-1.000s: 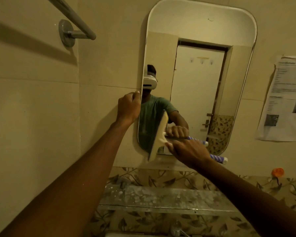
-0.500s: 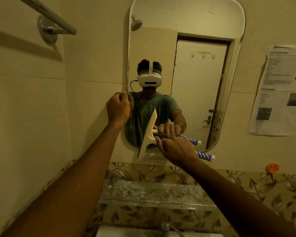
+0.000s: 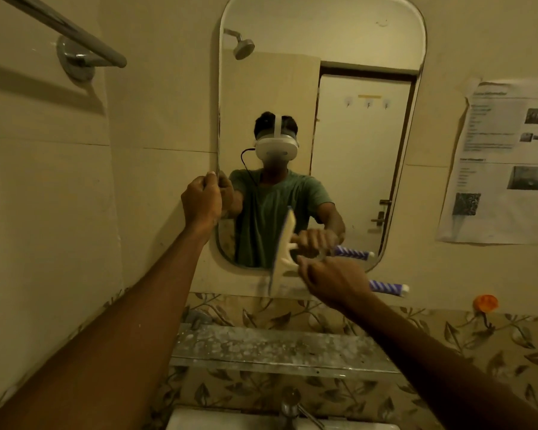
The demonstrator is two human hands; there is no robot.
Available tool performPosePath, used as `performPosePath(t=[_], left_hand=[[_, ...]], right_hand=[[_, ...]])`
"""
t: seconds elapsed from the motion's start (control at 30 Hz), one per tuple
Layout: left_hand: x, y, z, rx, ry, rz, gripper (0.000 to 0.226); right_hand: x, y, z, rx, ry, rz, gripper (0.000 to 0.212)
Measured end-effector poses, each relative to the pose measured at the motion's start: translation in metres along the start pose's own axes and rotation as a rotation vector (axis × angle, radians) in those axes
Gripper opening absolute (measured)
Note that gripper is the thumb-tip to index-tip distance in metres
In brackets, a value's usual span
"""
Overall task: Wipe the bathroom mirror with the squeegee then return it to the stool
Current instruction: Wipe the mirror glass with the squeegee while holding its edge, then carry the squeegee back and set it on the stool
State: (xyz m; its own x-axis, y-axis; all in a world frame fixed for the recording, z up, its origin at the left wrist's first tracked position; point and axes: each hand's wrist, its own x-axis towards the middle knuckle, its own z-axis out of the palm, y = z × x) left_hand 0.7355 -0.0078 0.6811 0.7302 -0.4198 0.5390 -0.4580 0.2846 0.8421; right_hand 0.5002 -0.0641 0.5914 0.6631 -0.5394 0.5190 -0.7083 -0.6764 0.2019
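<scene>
The rounded bathroom mirror (image 3: pixel 348 41) hangs on the beige wall ahead. My left hand (image 3: pixel 202 201) grips the mirror's left edge at mid height. My right hand (image 3: pixel 333 280) holds the squeegee (image 3: pixel 284 259) by its handle; the cream head stands nearly upright against the mirror's lower edge. The blue and white striped handle end sticks out to the right of my fist. The stool is out of view.
A glass shelf (image 3: pixel 277 346) runs under the mirror, with a tap (image 3: pixel 291 408) and a basin rim below. A towel rail (image 3: pixel 75 32) is at the upper left. Printed sheets (image 3: pixel 507 162) hang on the right wall, above an orange hook (image 3: pixel 485 304).
My view has shifted to the right across the mirror, so the whole reflection shows now. The squeegee stays low on the mirror. My left hand keeps its grip on the edge.
</scene>
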Motion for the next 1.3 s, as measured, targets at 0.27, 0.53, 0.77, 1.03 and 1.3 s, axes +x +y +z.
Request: performPosePath(t=[0.27,0.53,0.77,1.03,1.3], left_hand=[[0.001,-0.008,0.009,-0.017,0.048,0.016,0.032],[0.000,-0.019,0.011,0.014,0.134,0.042,0.029],[-0.009,-0.020,0.004,-0.050,0.096,-0.021,0.024],[-0.031,-0.032,-0.017,-0.077,-0.094,0.007,0.027],[-0.103,-0.045,-0.008,0.121,-0.161,0.148,0.038]], right_hand=[[0.003,0.023,0.007,0.046,-0.017,0.177,0.047],[-0.043,0.084,0.014,0.047,-0.042,0.458,0.044],[-0.076,0.104,0.022,-0.044,-0.060,0.524,0.041],[-0.109,0.091,0.028,-0.107,-0.065,0.594,0.049],[-0.150,0.042,0.024,0.059,0.129,0.699,0.057]])
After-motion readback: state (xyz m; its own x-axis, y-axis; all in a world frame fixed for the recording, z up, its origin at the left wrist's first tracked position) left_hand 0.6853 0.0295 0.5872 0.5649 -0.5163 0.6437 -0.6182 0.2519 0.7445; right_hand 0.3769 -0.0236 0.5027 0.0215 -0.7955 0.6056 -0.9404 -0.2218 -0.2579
